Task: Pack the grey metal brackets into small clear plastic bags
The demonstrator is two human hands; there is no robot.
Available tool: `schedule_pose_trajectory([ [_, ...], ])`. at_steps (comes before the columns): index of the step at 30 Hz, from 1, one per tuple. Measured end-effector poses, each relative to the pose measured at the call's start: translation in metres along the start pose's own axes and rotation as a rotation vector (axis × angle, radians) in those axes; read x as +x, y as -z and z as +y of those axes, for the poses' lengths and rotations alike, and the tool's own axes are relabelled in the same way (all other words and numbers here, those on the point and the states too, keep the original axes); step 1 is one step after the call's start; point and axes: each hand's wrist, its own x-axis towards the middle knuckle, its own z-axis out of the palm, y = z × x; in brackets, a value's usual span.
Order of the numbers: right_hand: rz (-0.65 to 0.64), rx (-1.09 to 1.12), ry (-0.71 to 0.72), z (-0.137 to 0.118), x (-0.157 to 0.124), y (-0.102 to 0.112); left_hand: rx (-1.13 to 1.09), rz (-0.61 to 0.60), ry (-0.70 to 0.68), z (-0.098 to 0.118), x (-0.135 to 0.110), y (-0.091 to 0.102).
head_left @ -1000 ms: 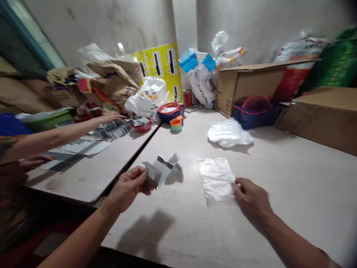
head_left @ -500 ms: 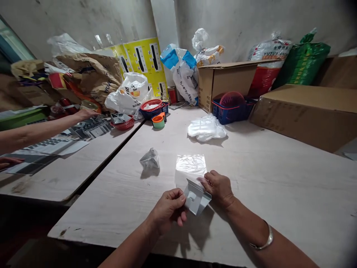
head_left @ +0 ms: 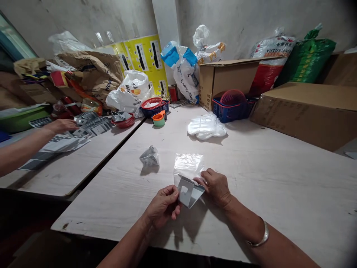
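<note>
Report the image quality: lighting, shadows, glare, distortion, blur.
Head view: the wide lens bends the edges of the table and the corners darken; soft shadow falls below the slotted silver card, left hand and right hand; glare marks the clear plastic bag; no motion blur shows.

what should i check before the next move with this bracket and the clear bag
Bracket held by both hands: ok, the left hand and right hand both grip the folded silver bracket.
Bag lying flat: ok, the clear plastic bag lies flat on the table.
Bracket apart from bag: not ok, it overlaps the bag's near end.
Bag mouth open: cannot tell from this view.
Crumpled plastic bundle out of the way: ok, it lies apart, left of the bag.
</note>
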Motion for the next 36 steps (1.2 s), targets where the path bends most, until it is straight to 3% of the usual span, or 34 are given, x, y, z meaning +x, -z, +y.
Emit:
schedule_pose_trajectory([
  [9,-0.049,0.012,0.067,-0.002,-0.001,0.008,-0.023,0.057,-0.056,0.005,0.002,0.004],
  [22,-0.077,0.483,-0.028,-0.003,-0.002,0.004,0.045,0.08,-0.097,0.005,-0.006,0.002],
  [29,-0.065,0.573,-0.065,-0.007,-0.002,0.008,0.088,0.093,-0.121,0.003,-0.011,0.001],
  [36,-0.139,0.551,0.072,-0.011,-0.006,0.013,0.161,0.128,-0.176,0.0,-0.011,-0.017],
])
